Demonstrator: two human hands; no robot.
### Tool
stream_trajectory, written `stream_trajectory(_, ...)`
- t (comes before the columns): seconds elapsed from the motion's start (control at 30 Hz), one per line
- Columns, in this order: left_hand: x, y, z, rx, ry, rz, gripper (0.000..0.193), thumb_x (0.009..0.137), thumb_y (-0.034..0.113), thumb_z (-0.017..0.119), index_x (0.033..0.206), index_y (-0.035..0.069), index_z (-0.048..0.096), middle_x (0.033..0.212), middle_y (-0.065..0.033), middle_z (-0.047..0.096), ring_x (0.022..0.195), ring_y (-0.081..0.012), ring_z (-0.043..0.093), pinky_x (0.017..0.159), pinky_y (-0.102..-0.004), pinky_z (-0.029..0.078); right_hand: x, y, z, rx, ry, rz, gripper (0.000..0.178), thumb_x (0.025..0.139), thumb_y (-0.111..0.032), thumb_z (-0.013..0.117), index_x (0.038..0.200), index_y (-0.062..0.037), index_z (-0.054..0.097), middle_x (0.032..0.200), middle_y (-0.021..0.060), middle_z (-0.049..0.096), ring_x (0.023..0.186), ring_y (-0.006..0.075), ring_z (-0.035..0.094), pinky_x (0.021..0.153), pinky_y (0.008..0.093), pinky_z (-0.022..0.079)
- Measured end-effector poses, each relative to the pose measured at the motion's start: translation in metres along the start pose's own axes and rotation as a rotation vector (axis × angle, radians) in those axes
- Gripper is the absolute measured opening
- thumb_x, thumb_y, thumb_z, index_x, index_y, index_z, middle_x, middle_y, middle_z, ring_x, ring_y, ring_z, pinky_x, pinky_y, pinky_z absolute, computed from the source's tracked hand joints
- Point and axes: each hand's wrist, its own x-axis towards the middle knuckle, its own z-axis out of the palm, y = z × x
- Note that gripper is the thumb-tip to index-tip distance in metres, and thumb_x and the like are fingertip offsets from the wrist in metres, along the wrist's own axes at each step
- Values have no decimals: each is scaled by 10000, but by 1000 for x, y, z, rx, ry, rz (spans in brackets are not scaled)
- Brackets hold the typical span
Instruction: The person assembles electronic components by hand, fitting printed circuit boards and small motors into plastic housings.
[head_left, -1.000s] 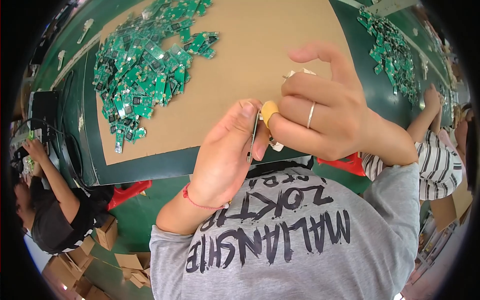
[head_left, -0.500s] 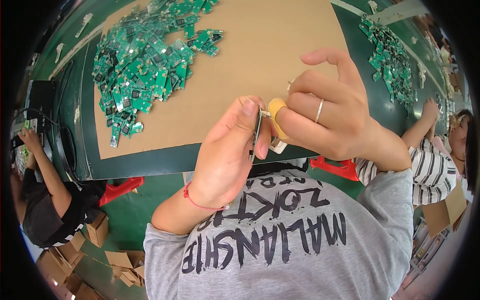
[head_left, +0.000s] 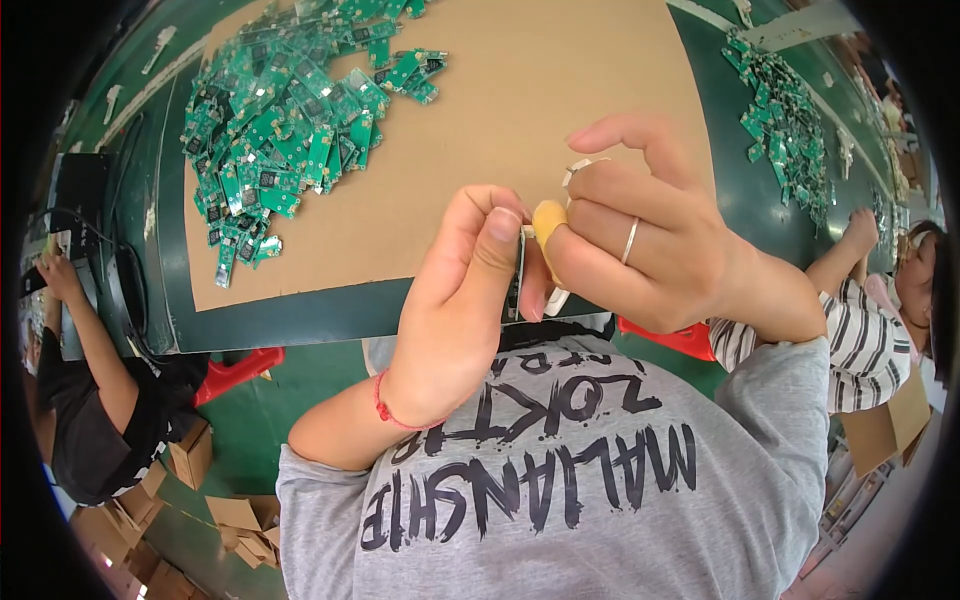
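My left hand [head_left: 455, 290] pinches a small green circuit board [head_left: 517, 275] between thumb and fingers, held up nearly edge-on above the table's front edge. Close against its upper end is my right hand [head_left: 650, 230], with a yellow finger cot [head_left: 548, 222] on one fingertip and a ring on another finger. Curled fingers of that hand close around a slim whitish object [head_left: 573, 172]; its kind is mostly hidden. A pale piece shows below the cot too, but whether it belongs to the same object I cannot tell. One right finger is raised and bent.
A heap of green circuit boards [head_left: 290, 120] covers the left of the brown cardboard sheet [head_left: 500, 110]. Another heap [head_left: 785, 130] lies on the green table at the right. People sit at both sides, near red stools [head_left: 240, 372]. Open cardboard boxes [head_left: 245, 525] stand on the floor.
My right hand has shifted slightly left, and its raised finger too. The circuit board has turned more upright. More of the whitish object shows above the right fingers.
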Motion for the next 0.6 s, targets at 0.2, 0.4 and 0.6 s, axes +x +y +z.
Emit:
stream_trajectory(0.2, 3, 0, -7, 77, -59, 34, 204, 978, 248, 327, 966, 61, 406, 692, -13, 474, 623, -62, 432, 600, -196, 371, 1, 0, -8, 142, -94, 71, 224, 553, -92, 673, 683, -4, 513, 611, 48, 483, 605, 194, 522, 723, 413, 462)
stream_trajectory(0.4, 28, -7, -22, 220, 165, 185, 324, 971, 321, 335, 1084, 53, 477, 879, 6, 517, 759, -59, 453, 622, -186, 378, -1, 6, 3, 194, -50, 541, 264, 577, -53, 693, 788, -32, 535, 741, 54, 571, 735, 234, 568, 756, 373, 468)
stream_trajectory(0.6, 27, -22, -30, 225, 101, -72, 443, 957, 420, 308, 1107, 39, 478, 700, -12, 507, 524, -90, 448, 481, -204, 365, -20, 12, 16, 491, 77, 573, 227, 625, -29, 689, 740, -44, 493, 944, 86, 626, 908, 249, 607, 849, 407, 461)
